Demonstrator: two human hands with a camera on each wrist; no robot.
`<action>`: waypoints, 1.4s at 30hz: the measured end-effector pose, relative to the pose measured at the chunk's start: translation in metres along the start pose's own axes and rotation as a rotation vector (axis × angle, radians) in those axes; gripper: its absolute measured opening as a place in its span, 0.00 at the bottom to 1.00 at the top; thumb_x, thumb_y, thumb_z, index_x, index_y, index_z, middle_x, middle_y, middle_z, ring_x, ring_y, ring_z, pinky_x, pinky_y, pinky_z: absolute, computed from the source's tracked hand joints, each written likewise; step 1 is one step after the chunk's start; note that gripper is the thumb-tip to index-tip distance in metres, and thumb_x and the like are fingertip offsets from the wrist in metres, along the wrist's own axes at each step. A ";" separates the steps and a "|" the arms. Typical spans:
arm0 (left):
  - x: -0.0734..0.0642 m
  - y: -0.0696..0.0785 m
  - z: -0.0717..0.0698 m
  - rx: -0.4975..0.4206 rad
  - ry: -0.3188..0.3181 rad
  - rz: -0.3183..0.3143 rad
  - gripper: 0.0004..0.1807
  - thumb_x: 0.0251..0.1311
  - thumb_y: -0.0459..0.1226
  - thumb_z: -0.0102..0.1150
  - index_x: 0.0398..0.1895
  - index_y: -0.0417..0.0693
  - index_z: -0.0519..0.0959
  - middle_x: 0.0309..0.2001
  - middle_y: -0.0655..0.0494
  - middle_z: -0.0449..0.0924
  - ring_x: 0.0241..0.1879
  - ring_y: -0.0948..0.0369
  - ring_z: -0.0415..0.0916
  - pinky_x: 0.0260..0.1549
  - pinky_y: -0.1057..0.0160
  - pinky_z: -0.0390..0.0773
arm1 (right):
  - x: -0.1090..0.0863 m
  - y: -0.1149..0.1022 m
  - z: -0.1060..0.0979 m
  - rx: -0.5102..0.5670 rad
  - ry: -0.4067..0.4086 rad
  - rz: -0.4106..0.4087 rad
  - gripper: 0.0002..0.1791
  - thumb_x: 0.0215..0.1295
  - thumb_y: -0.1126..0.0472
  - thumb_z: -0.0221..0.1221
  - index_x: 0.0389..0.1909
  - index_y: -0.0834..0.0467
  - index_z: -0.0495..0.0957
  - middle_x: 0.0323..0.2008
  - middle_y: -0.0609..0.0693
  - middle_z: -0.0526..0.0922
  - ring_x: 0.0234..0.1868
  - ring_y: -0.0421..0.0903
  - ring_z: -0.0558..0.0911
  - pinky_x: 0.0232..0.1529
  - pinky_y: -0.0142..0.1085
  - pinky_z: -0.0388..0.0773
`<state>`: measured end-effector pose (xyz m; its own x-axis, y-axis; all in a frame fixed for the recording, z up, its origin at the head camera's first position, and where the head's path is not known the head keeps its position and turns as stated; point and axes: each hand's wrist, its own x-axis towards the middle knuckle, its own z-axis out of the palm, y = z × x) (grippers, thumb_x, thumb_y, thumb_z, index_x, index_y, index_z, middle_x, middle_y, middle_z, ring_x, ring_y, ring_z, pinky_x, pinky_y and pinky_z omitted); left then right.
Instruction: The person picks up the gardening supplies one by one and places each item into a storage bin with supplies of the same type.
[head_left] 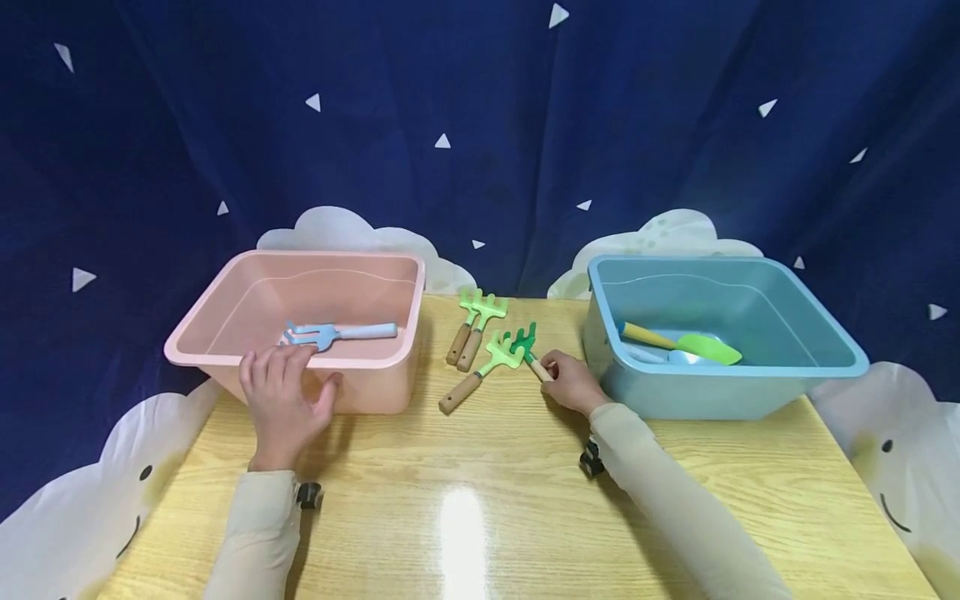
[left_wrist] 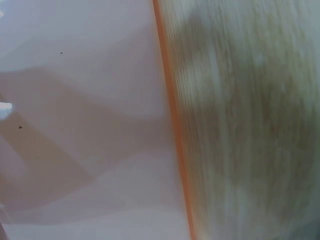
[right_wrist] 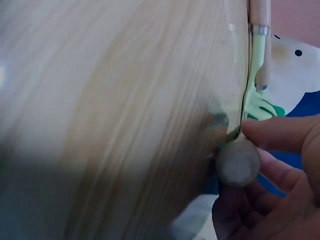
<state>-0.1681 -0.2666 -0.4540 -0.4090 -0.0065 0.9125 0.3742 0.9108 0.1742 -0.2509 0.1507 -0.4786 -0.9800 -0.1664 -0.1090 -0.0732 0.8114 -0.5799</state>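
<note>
My right hand (head_left: 573, 383) pinches the pale wooden handle (right_wrist: 238, 164) of a small dark green hand rake (head_left: 523, 340) between thumb and fingers, low over the table. Beside its head lies a light green rake (head_left: 480, 373), and two more light green rakes (head_left: 469, 333) lie side by side behind. At the front rim of the pink bin (head_left: 405, 363), my left hand (head_left: 285, 408) has its fingers spread and reaching over the edge. Just beyond those fingertips a light blue rake (head_left: 345, 332) lies inside the bin. The left wrist view shows the bin's outer wall (left_wrist: 100, 150), no fingers.
On the right stands a blue bin (head_left: 720, 392), holding a green trowel with a yellow handle (head_left: 675, 342) and a light blue tool (head_left: 678, 357). Both bins rest on the wooden table (head_left: 390, 500). A dark blue curtain (head_left: 495, 167) hangs behind.
</note>
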 end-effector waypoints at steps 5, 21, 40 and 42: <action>0.001 0.001 0.000 -0.005 -0.009 -0.007 0.27 0.49 0.50 0.59 0.47 0.39 0.79 0.43 0.39 0.78 0.49 0.40 0.68 0.67 0.40 0.55 | -0.010 0.006 -0.005 -0.041 -0.050 -0.059 0.20 0.60 0.65 0.64 0.53 0.59 0.76 0.41 0.55 0.86 0.39 0.49 0.82 0.45 0.44 0.77; 0.001 0.000 0.000 0.003 -0.018 -0.009 0.27 0.50 0.50 0.59 0.47 0.39 0.79 0.43 0.39 0.78 0.49 0.41 0.68 0.67 0.39 0.55 | -0.029 0.006 -0.001 -0.061 -0.051 -0.120 0.28 0.57 0.67 0.64 0.60 0.60 0.75 0.40 0.54 0.84 0.39 0.47 0.80 0.44 0.44 0.77; 0.000 -0.002 0.000 0.004 -0.030 -0.009 0.27 0.51 0.51 0.59 0.48 0.40 0.79 0.44 0.40 0.78 0.50 0.41 0.68 0.68 0.41 0.54 | -0.011 0.007 -0.008 -0.024 -0.208 -0.277 0.36 0.52 0.73 0.67 0.66 0.56 0.73 0.56 0.56 0.81 0.52 0.51 0.80 0.53 0.47 0.79; 0.001 -0.002 -0.001 0.003 -0.030 -0.009 0.27 0.50 0.50 0.59 0.48 0.39 0.79 0.44 0.39 0.78 0.50 0.41 0.68 0.69 0.41 0.54 | -0.009 0.006 -0.010 -0.036 -0.215 -0.282 0.36 0.52 0.73 0.67 0.66 0.56 0.73 0.55 0.56 0.82 0.49 0.50 0.80 0.50 0.45 0.79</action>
<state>-0.1686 -0.2685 -0.4536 -0.4374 -0.0023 0.8993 0.3678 0.9121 0.1812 -0.2441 0.1625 -0.4732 -0.8593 -0.4976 -0.1184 -0.3453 0.7351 -0.5834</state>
